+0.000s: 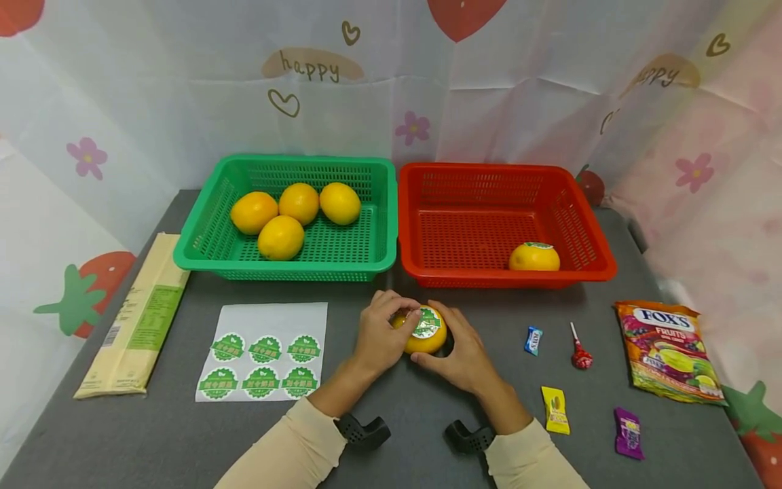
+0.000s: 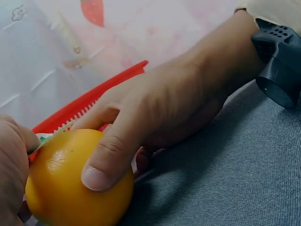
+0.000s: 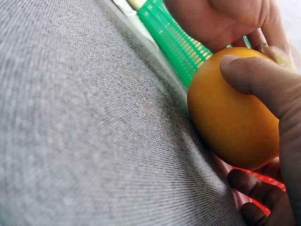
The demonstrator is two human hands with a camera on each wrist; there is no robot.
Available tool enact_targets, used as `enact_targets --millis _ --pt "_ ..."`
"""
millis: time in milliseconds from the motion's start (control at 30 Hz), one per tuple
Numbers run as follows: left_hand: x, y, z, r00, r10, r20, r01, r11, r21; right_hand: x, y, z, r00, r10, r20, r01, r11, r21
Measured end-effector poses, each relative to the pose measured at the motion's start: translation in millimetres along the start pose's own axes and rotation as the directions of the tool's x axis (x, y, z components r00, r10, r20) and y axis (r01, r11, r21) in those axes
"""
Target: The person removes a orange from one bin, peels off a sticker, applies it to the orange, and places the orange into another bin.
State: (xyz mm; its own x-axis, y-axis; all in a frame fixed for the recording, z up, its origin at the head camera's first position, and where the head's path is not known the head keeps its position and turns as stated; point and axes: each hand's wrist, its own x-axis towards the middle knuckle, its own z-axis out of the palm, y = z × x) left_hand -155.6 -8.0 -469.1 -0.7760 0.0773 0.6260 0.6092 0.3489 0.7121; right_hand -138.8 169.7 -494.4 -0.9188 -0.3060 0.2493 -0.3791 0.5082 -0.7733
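Observation:
Between the two hands an orange (image 1: 430, 345) rests on the grey table. A round green-and-white sticker (image 1: 429, 324) lies across its top. My right hand (image 1: 462, 354) holds the fruit from the right, with the thumb in front and the fingers behind, as the left wrist view shows around the orange (image 2: 80, 188). My left hand (image 1: 377, 334) pinches the sticker's left edge between thumb and fingertips. Left of the hands lies a white sheet (image 1: 263, 316) bearing several more such stickers.
Behind stand a green basket (image 1: 287, 266) with several oranges and a red basket (image 1: 482, 277) with one stickered orange. To the right lie small wrapped candies, a lollipop (image 1: 582, 358) and a candy bag (image 1: 672, 353). A long cream-coloured packet (image 1: 137, 319) lies far left.

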Motion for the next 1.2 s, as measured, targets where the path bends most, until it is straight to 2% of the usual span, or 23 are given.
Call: enact_targets --millis 333,567,667,767,833,900,1000,1100,1200 --pt "-5.1 -3.8 0.8 0.998 0.008 0.054 -0.009 1.0 0.026 1 -1 -1 1.0 -0.02 -0.003 0.02 1.0 0.012" --pt "-2.5 -7.8 -2.3 0.99 -0.013 0.138 0.013 1.0 0.004 2 -1 -3 1.0 -0.03 -0.009 0.03 1.0 0.006" --pt "-3.3 -8.9 -3.3 0.982 -0.054 0.18 0.053 0.999 0.007 1 -1 -2 1.0 -0.028 -0.006 0.028 1.0 -0.001" --pt "-5.4 -7.2 -2.4 0.965 -0.138 0.222 0.138 0.99 0.016 1 0 -2 1.0 -0.03 0.0 0.03 1.0 -0.008" --pt "-7.5 -5.1 -0.4 0.945 -0.218 0.244 0.223 0.975 0.01 0 0 -2 0.999 -0.033 0.0 0.033 0.999 -0.005" --pt "-10.4 -2.6 2.2 0.917 -0.302 0.262 0.315 0.949 -0.011 0 0 -2 0.999 -0.035 -0.003 0.035 0.999 -0.004" --pt "-14.7 -1.2 6.1 0.885 -0.368 0.284 0.395 0.917 -0.044 0 1 -2 0.999 -0.045 -0.001 0.045 0.999 0.012" --pt "-19.9 -1.3 8.8 0.883 -0.367 0.293 0.399 0.915 -0.057 0 2 -3 0.996 -0.084 0.005 0.083 0.992 0.095" --pt "-24.6 -3.7 11.5 0.901 -0.334 0.278 0.363 0.93 -0.058 -1 5 -3 0.985 -0.174 -0.017 0.173 0.958 0.228"
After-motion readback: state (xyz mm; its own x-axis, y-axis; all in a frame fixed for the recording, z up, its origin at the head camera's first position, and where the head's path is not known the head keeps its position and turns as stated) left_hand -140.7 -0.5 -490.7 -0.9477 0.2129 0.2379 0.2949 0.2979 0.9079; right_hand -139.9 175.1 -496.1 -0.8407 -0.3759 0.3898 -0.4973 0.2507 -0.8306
